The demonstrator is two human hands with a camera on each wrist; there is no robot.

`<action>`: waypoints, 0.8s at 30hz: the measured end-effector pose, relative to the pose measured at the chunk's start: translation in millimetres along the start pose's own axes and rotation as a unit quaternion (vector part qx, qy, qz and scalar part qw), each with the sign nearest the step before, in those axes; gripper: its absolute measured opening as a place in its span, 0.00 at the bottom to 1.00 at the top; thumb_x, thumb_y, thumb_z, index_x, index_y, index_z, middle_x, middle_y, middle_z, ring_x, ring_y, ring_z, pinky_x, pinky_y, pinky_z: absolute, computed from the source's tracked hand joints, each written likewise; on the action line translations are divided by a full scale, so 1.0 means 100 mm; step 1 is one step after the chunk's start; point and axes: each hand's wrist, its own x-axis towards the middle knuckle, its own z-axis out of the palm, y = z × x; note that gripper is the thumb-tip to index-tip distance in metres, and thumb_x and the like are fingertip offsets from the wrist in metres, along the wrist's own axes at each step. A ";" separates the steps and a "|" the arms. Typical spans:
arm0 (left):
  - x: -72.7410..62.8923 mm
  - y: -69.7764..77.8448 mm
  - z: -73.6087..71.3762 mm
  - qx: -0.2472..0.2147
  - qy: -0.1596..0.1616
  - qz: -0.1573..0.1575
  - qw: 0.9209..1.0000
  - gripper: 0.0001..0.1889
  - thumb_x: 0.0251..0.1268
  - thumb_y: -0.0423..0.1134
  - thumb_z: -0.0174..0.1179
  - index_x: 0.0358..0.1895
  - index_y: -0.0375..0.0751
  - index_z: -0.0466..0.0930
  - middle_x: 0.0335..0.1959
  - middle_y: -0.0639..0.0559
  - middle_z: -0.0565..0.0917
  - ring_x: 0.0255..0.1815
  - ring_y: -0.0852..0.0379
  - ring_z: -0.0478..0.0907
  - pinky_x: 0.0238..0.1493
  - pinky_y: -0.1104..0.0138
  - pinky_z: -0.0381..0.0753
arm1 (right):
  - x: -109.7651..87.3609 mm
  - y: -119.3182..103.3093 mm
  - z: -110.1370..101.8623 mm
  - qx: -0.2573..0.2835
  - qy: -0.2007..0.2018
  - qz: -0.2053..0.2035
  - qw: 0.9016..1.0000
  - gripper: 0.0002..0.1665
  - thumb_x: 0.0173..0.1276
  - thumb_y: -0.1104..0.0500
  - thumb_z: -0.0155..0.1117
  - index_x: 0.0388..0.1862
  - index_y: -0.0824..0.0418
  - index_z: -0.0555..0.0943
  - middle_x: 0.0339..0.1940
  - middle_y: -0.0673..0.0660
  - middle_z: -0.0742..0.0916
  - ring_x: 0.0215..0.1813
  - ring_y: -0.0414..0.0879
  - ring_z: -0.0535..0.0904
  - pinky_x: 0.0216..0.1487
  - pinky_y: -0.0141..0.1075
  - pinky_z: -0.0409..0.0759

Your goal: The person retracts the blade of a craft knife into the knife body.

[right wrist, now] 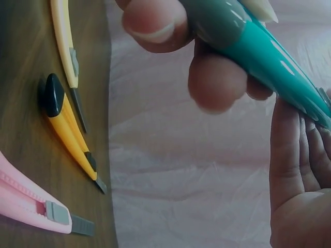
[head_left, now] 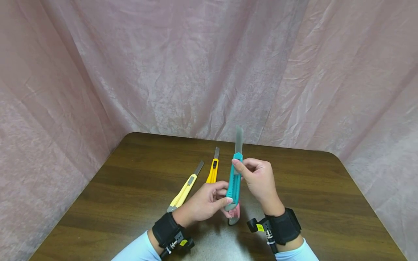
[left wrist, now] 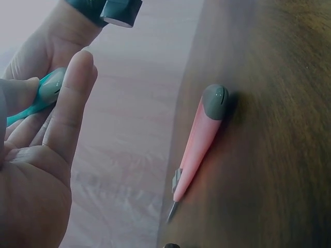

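A teal utility knife [head_left: 233,186] is held above the table between both hands, its long blade [head_left: 239,139] extended away from me. My left hand [head_left: 205,201] pinches the grey butt end between thumb and fingers. With thumb and fingers, my right hand [head_left: 262,177] grips the knife's upper part beside the slider. Below the teal knife lies a pink utility knife [left wrist: 201,137], partly hidden in the head view. Left of it on the table are an orange-yellow utility knife [head_left: 213,172] and a pale yellow one [head_left: 183,192], both with blades out.
The dark wooden table [head_left: 310,195] has rounded far corners. Pink curtains [head_left: 183,69] hang behind and at both sides of it. Each wrist wears a black strap [head_left: 283,226] with a small camera and cable.
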 end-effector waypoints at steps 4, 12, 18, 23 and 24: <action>0.00 0.02 0.00 -0.006 0.000 0.000 1.000 0.16 0.77 0.31 0.57 0.62 0.29 0.73 0.53 0.28 0.85 0.47 0.26 0.84 0.42 0.49 0.93 | 0.00 0.00 0.00 0.006 0.002 -0.011 1.000 0.12 0.69 0.57 0.72 0.27 0.63 0.89 0.21 0.49 0.84 0.25 0.44 0.76 0.25 0.35 0.84; 0.00 0.04 0.01 -0.011 -0.001 0.000 1.000 0.16 0.77 0.32 0.58 0.61 0.30 0.74 0.53 0.28 0.86 0.46 0.31 0.86 0.42 0.50 0.93 | 0.00 -0.02 0.00 0.010 0.001 -0.017 1.000 0.10 0.69 0.58 0.73 0.30 0.63 0.90 0.21 0.48 0.85 0.25 0.44 0.76 0.25 0.33 0.82; -0.01 0.05 0.01 -0.013 -0.001 0.008 1.000 0.15 0.76 0.32 0.58 0.61 0.30 0.74 0.52 0.25 0.85 0.44 0.41 0.89 0.41 0.48 0.93 | -0.01 -0.01 0.01 0.018 -0.007 -0.021 1.000 0.07 0.68 0.59 0.73 0.33 0.63 0.90 0.23 0.47 0.87 0.26 0.42 0.76 0.26 0.32 0.79; -0.02 0.05 0.01 -0.005 0.002 0.015 1.000 0.15 0.76 0.31 0.58 0.60 0.28 0.73 0.52 0.25 0.85 0.45 0.37 0.88 0.41 0.51 0.93 | -0.01 0.00 0.02 0.018 -0.001 -0.017 1.000 0.09 0.69 0.59 0.73 0.32 0.63 0.90 0.22 0.47 0.87 0.26 0.42 0.77 0.26 0.32 0.81; -0.02 0.05 0.01 -0.002 0.003 0.015 1.000 0.15 0.76 0.31 0.58 0.60 0.29 0.73 0.52 0.25 0.85 0.46 0.35 0.87 0.41 0.52 0.93 | -0.01 0.00 0.02 0.019 -0.001 -0.015 1.000 0.10 0.69 0.59 0.72 0.31 0.64 0.89 0.21 0.47 0.86 0.26 0.43 0.77 0.26 0.32 0.82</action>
